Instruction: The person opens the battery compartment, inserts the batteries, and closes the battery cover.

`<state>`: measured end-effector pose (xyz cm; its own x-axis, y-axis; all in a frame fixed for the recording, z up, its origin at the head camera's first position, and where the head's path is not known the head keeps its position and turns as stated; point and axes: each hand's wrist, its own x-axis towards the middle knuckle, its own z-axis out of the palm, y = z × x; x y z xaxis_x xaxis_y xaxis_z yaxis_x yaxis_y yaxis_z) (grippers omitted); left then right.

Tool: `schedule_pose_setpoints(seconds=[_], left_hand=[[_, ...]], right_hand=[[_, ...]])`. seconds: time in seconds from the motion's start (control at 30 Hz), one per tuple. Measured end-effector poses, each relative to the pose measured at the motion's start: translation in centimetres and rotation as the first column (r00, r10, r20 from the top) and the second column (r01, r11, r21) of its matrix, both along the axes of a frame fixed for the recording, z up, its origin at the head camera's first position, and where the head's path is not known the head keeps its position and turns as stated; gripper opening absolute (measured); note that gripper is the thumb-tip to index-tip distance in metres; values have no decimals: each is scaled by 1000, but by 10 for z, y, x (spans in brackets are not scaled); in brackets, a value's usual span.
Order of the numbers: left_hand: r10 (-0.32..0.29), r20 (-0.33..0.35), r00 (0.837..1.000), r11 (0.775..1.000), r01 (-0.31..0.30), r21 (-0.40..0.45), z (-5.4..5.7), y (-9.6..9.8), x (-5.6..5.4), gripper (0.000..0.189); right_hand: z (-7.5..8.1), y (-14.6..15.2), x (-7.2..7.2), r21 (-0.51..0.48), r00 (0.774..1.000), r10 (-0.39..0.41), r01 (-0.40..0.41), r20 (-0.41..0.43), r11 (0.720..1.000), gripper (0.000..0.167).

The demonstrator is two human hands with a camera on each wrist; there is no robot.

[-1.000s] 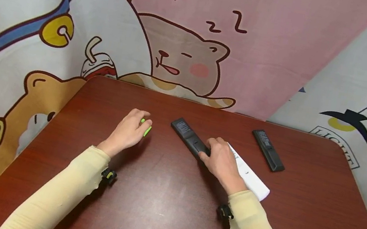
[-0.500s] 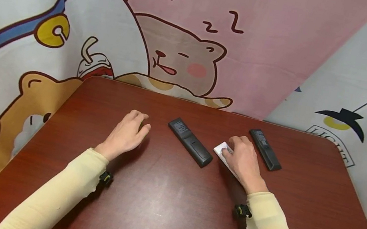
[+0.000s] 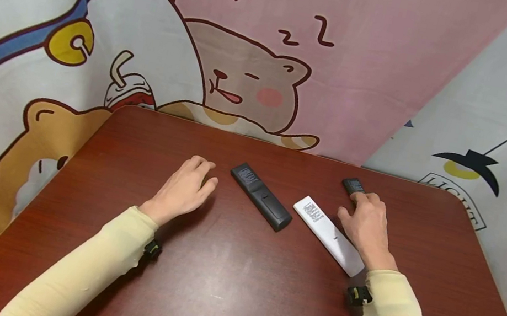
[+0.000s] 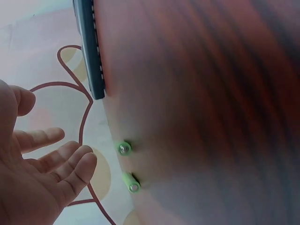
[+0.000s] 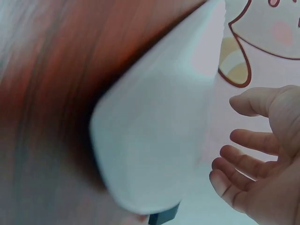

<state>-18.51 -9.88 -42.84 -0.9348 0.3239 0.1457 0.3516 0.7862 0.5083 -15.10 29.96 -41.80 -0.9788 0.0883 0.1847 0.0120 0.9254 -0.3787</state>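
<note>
My left hand hovers low over the table with relaxed fingers and nothing in its grasp. Two green batteries stand out on the tabletop by it in the left wrist view; in the head view that hand hides them. A black remote control lies back side up between the hands. My right hand reaches over a second black remote and covers most of it. Its loosely bent fingers are around nothing in the right wrist view. A white remote lies back side up just left of that hand.
The reddish-brown wooden table ends at its far edge against a cartoon-printed curtain. Small wrist cameras hang under both sleeves.
My right hand has moved rightward from the middle black remote, across the white remote, to the right black one. My left hand has let the batteries go and shifted slightly right.
</note>
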Motion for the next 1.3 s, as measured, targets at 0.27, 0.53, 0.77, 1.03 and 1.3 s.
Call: schedule_pose_setpoints(seconds=[0.27, 0.53, 0.77, 1.03, 1.3], left_hand=[[-47, -20, 999, 999, 47, 0, 0, 15, 1, 46], [-67, -14, 998, 998, 67, 7, -1, 33, 3, 45], [-91, -31, 995, 996, 91, 11, 0, 44, 5, 44], [-105, -33, 994, 994, 106, 34, 1, 54, 6, 42], [-94, -2, 996, 993, 94, 75, 4, 64, 7, 43]], right_hand=[[-3, 18, 0, 28, 996, -65, 64, 52, 998, 49], [-6, 31, -4, 49, 991, -90, 85, 103, 995, 52], [-9, 40, -6, 69, 982, -107, 97, 155, 993, 58], [-9, 47, -9, 101, 971, -118, 99, 206, 990, 63], [-13, 51, -11, 133, 966, -116, 86, 231, 987, 63]])
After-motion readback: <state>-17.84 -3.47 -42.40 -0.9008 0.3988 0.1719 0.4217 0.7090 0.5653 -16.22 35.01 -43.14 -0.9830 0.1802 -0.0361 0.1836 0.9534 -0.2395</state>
